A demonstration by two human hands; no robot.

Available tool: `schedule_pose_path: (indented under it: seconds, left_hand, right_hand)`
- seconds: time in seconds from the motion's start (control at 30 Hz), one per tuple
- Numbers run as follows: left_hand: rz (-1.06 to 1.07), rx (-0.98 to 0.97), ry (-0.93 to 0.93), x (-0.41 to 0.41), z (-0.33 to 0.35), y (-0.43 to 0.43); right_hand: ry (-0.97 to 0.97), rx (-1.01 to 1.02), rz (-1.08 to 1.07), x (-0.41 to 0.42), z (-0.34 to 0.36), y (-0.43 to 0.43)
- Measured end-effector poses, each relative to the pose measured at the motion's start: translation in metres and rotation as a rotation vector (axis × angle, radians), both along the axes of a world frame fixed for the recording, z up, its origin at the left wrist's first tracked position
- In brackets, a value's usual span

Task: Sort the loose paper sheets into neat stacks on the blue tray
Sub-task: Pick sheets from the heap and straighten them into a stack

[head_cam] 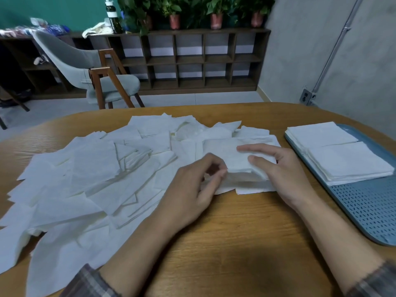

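Dozens of loose paper sheets (pixel 85 179), thin, white and mostly square with soft, faintly creased surfaces, lie overlapped at all angles across the left and centre of the frame on a rounded wood-grain counter (pixel 235 243). At centre, a small stack (pixel 237 166) of squared sheets rests on the edge of this spread. The left hand (pixel 192 189) meets its left edge with curled fingers (pixel 216 168) that pinch the edge. The right hand (pixel 282 170) holds the opposite side, its fingers (pixel 252 147) laid over the top sheet and the thumb against the near edge, so that the stack is clamped between them. Plaid sleeves (pixel 90 284) show at the bottom corners.

At right, well apart from the loose sheets, a blue tray (pixel 364 206) with rounded corners and a perforated floor lies on the counter. It contains two tidy piles, a far pile (pixel 319 133) and a near pile (pixel 349 161), which overlaps the first at one corner. The perforated lower part of the tray carries nothing.

Beyond the counter, at upper left, stands a grey upholstered chair (pixel 85 69) with wooden legs. A dark cubby shelf (pixel 192 61) spans the upper centre. On its top stand potted plants (pixel 216 16) in pink pots and a dark bottle (pixel 112 16).
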State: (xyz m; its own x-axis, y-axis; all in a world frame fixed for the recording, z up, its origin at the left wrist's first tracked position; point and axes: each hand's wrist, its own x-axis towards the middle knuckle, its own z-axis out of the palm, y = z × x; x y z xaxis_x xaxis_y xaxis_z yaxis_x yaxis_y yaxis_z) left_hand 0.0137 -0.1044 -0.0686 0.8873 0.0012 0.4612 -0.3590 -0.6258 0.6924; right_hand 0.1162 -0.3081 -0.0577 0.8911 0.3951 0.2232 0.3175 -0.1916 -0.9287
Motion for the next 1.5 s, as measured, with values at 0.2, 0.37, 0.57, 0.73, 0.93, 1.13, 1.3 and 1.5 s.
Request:
schedule_pose_path:
  seconds: [0.2,0.37,0.57,0.73,0.93,1.13,1.3,1.5]
  left_hand:
    - [0.089,-0.148,-0.062,0.0,0.003,-0.003]
    - [0.131,-0.196,-0.094,0.0,0.005,-0.002]
    - [0.15,-0.347,0.084,0.0,0.011,0.002]
    - [0.196,-0.572,0.125,0.001,0.018,0.005]
    - [0.22,-0.587,0.116,0.003,0.017,0.004]
    - [0.212,-0.597,0.1,0.003,0.016,0.005]
    - [0.288,-0.45,0.04,0.004,0.011,0.006]
    - [0.13,-0.704,0.256,-0.001,0.026,0.003]
  right_hand:
    - [0.055,0.098,0.087,-0.001,0.003,0.0]
    - [0.017,0.049,0.214,-0.009,0.002,0.002]
    - [0.136,0.052,-0.038,0.006,-0.006,-0.001]
    - [0.283,0.249,0.162,-0.001,0.001,0.001]
    - [0.275,0.191,0.249,-0.006,0.003,0.005]
    - [0.24,0.18,0.253,-0.006,0.004,0.005]
    - [0.176,0.195,0.202,-0.008,0.004,0.007]
    - [0.27,0.424,0.225,-0.006,0.008,0.003]
